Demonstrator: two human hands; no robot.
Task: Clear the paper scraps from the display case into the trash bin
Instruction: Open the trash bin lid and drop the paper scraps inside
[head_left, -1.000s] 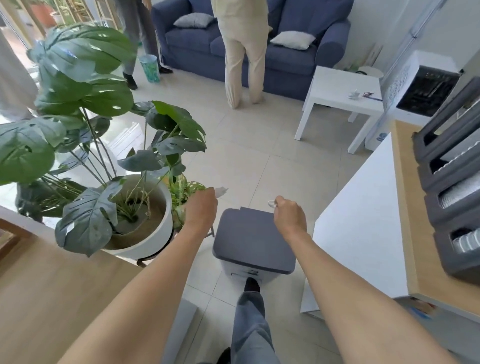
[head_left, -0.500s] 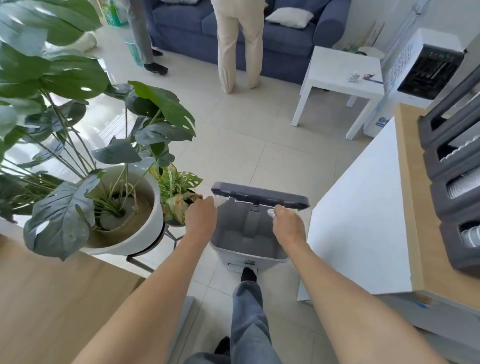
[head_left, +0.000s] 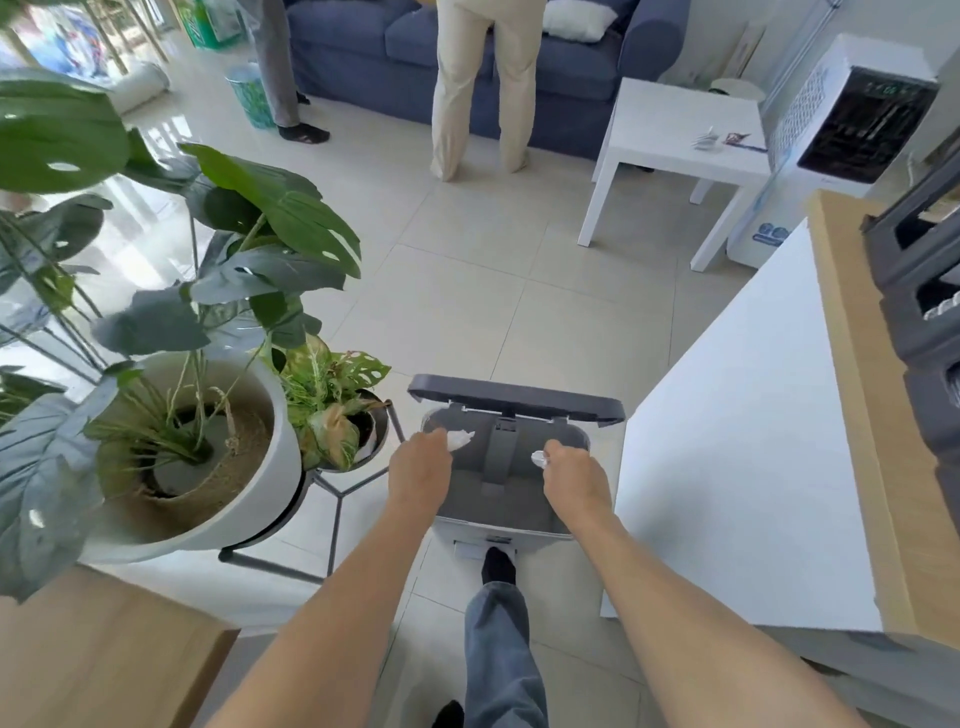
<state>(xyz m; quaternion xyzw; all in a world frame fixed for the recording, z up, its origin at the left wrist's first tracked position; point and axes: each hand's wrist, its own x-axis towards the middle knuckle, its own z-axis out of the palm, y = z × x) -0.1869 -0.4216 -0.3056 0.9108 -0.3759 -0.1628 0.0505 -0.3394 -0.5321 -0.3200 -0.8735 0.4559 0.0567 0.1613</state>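
A grey pedal trash bin (head_left: 566, 525) stands on the tiled floor in front of me, its lid (head_left: 514, 399) tipped up and back. My foot (head_left: 497, 565) rests on the pedal. My left hand (head_left: 418, 475) hovers over the bin's left side, closed on a white paper scrap (head_left: 460, 439) that sticks out past the fingers. Over the right side, my right hand (head_left: 574, 480) pinches a smaller white paper scrap (head_left: 538, 458). The inside of the bin looks grey; its bottom is hidden by my hands.
A big monstera in a white pot (head_left: 208, 499) and a smaller plant (head_left: 332, 410) on a wire stand crowd the bin's left. A white-sided wooden counter (head_left: 852, 415) bounds the right. Two standing people (head_left: 478, 83), a blue sofa (head_left: 561, 57) and a white side table (head_left: 680, 135) are farther back.
The bin lid went from closed to fully raised. Both hands moved forward and down over the opening, still holding their scraps.
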